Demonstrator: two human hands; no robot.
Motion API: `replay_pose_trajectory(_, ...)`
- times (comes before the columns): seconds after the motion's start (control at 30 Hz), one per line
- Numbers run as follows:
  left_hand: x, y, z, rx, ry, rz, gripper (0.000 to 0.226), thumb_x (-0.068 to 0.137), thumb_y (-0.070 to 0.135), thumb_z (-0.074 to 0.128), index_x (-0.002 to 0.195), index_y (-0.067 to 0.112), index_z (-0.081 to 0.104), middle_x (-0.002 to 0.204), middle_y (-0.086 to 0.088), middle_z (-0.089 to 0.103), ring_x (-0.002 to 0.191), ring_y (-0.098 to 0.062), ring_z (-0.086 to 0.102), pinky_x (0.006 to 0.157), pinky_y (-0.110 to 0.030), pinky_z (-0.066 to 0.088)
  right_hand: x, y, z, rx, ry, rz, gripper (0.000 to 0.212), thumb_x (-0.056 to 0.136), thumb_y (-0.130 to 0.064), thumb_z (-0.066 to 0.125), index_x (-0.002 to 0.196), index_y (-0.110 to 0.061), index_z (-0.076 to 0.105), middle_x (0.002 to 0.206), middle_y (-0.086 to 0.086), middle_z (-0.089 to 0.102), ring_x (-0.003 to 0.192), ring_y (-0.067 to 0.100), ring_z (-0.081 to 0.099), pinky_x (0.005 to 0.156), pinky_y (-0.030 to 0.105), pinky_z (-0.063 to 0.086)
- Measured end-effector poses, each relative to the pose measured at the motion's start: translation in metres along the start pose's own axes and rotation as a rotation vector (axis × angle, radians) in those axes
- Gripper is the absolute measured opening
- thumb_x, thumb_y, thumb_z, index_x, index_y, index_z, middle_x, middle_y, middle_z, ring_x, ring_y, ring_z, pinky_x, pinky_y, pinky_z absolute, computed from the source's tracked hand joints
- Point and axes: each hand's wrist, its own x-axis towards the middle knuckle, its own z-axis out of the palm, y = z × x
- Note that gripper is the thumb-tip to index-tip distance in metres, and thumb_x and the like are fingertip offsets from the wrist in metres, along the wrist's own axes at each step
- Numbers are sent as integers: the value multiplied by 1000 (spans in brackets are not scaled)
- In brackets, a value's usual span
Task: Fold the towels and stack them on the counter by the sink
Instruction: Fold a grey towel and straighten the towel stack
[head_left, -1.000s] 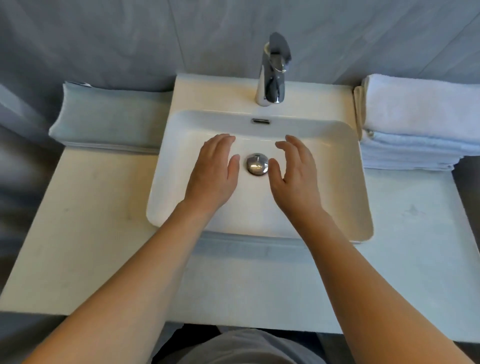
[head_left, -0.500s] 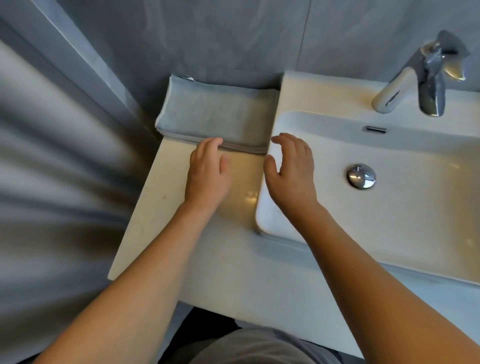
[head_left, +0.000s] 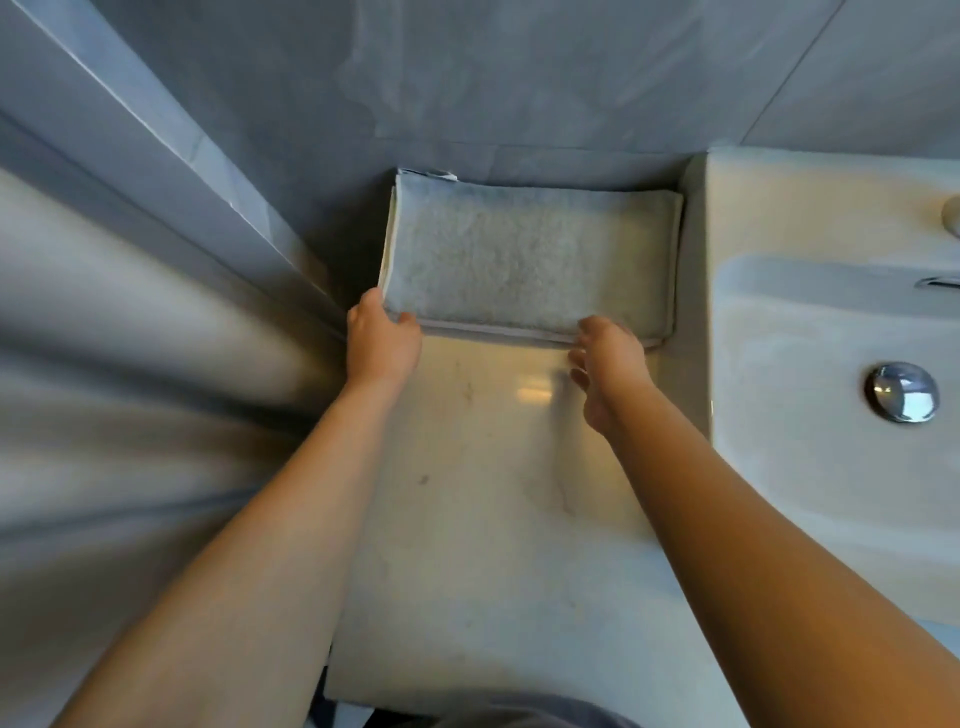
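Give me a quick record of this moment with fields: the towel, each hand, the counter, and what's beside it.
towel: grey towel, folded, lying flat at the back of the counter against the wall
left hand: at the towel's near left corner, fingers curled on its edge
right hand: at the towel's near edge toward the right, fingertips touching it, grip unclear
counter: pale stone, bare in front of the towel
sink: white basin right of the towel, metal drain plug visible

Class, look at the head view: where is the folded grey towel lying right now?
The folded grey towel lies at the back of the counter, against the wall, left of the sink.
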Motion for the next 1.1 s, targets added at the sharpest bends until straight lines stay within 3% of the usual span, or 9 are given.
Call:
replay_pose_trajectory(0.13, 39, 7, -1, 40, 39, -54, 36, 97, 25, 54, 129, 8, 52, 130, -12, 43, 93, -20, 48, 79, -32, 42, 23, -15, 13, 234, 158, 141, 10, 95, -19, 48, 104, -15, 52, 72, 1, 38, 58, 14, 36, 58, 29, 35)
replay_pose_trajectory(0.23, 53, 12, 4, 109, 71, -39, 20, 94, 20, 55, 108, 7, 59, 128, -13, 42, 99, -27, 51, 83, -32, 42, 40, -18, 18, 275, 183, 177, 10, 93, -19, 50, 84, -17, 48, 74, -1, 43, 57, 12, 40, 55, 26, 36)
replay_pose_trajectory(0.37, 47, 19, 14, 170, 136, 211, 13, 88, 20, 60, 86, 10, 51, 124, -11, 43, 109, -31, 50, 90, -35, 44, 55, -23, 23, 382, 308, 259, 19, 93, -12, 50, 75, -18, 46, 67, -4, 41, 49, 11, 31, 48, 22, 31)
replay_pose_trajectory(0.57, 23, 30, 37, 56, 30, 596, 23, 79, 10, 65, 80, 11, 42, 138, -9, 38, 110, -23, 51, 82, -31, 44, 57, -36, 26, 419, 315, 210, 18, 89, -5, 43, 91, -14, 59, 82, 0, 58, 56, 12, 47, 42, 16, 41)
replay_pose_trajectory(0.77, 41, 35, 41, -38, 38, 422, 32, 80, 14, 70, 100, 8, 46, 143, -8, 30, 104, -17, 49, 80, -27, 43, 59, -51, 18, 514, 279, 151, 27, 88, -23, 63, 113, -15, 58, 101, 4, 69, 85, 23, 68, 72, 42, 60)
replay_pose_trajectory(0.83, 48, 47, 36, -168, 71, 160, 42, 79, 25, 73, 106, 12, 43, 135, -4, 30, 100, -18, 49, 78, -26, 43, 63, -50, 14, 444, 318, 52, 11, 89, -12, 60, 99, -15, 59, 88, 3, 66, 82, 22, 65, 71, 34, 58)
replay_pose_trajectory(0.93, 74, 48, 26, -324, 90, -209, 50, 80, 30, 73, 116, 14, 41, 125, -1, 36, 90, -17, 50, 65, -25, 45, 66, -55, 12, -9, 307, -190, 18, 83, 0, 52, 80, -16, 59, 71, 1, 53, 71, 19, 50, 57, 24, 42)
replay_pose_trajectory(1.03, 95, 48, 17, -385, 107, -249, 46, 77, 25, 72, 111, 16, 42, 114, -3, 51, 91, -19, 59, 74, -37, 57, 69, -76, 9, -145, 222, -159, 17, 83, -11, 59, 100, -12, 62, 80, 2, 57, 76, 17, 56, 68, 31, 50)
replay_pose_trajectory(1.1, 104, 58, 15, -348, 104, -188, 43, 83, 21, 69, 114, 15, 40, 105, 1, 50, 82, -12, 54, 69, -31, 53, 71, -95, 5, -42, 149, -33, 34, 85, -27, 62, 115, -14, 58, 95, 2, 63, 88, 20, 62, 80, 38, 56)
